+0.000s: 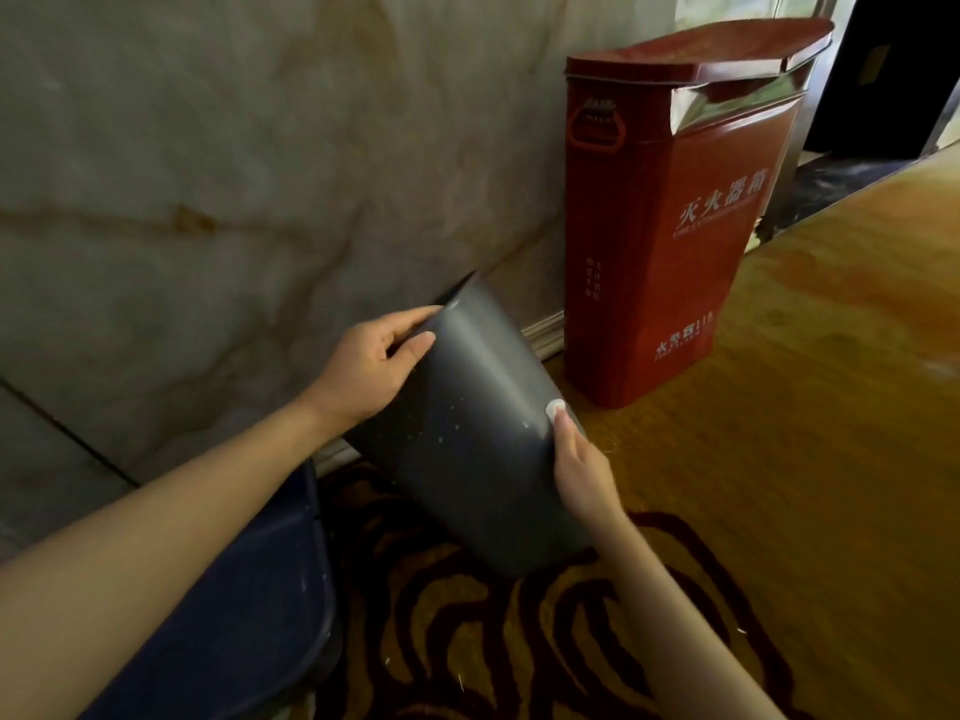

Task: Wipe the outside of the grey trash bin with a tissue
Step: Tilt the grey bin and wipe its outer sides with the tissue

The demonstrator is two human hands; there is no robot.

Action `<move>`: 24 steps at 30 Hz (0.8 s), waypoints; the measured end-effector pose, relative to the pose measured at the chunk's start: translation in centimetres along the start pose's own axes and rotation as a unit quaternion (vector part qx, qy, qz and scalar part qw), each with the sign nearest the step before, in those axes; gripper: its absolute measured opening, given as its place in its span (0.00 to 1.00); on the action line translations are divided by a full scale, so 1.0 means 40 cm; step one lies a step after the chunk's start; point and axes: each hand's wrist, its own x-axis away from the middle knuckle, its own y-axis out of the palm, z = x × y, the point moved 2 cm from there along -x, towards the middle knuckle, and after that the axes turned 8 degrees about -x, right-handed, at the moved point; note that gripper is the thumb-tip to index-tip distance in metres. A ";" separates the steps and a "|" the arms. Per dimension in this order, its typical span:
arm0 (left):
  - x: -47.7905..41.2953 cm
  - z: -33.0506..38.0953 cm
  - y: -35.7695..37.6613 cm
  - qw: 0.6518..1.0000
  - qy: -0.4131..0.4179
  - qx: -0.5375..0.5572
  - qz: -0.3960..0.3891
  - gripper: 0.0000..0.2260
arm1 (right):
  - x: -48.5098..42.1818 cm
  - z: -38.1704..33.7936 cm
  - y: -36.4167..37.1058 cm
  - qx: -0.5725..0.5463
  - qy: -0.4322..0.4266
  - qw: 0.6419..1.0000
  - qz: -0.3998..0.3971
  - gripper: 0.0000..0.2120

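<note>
While the grey trash bin is tilted above the patterned carpet, near the red fire extinguisher box, the left hand grips its rim, fingers curled shut over the edge. The right hand presses a small white tissue against the bin's outer wall, fingers closed on it.

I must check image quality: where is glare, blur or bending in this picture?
Head view: glare on the red box near its lid; window behind overexposed; grey bin reasonably sharp, with white specks; tissue small and soft; wide lens bends the edges; lower-left corner dark.
</note>
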 end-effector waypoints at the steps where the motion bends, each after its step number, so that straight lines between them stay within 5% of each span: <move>1: 0.006 -0.014 -0.003 1.000 -0.009 -0.008 -0.016 0.15 | 0.018 0.005 0.020 -0.018 -0.025 0.999 0.012 0.26; 5: 0.013 -0.046 -0.033 0.990 -0.040 -0.037 -0.131 0.10 | 0.105 0.008 0.130 -0.012 -0.167 0.986 0.006 0.23; 9: 0.015 -0.047 -0.041 0.981 -0.056 -0.010 -0.187 0.08 | 0.116 0.033 0.165 0.016 -0.188 0.982 0.027 0.24; 17: 0.021 -0.015 -0.026 0.979 -0.047 0.004 -0.197 0.08 | 0.049 0.178 0.061 -0.025 0.007 0.995 0.094 0.24; 24: 0.016 -0.005 -0.025 0.979 -0.053 0.004 -0.194 0.08 | 0.053 0.193 0.048 -0.024 0.050 0.993 0.102 0.26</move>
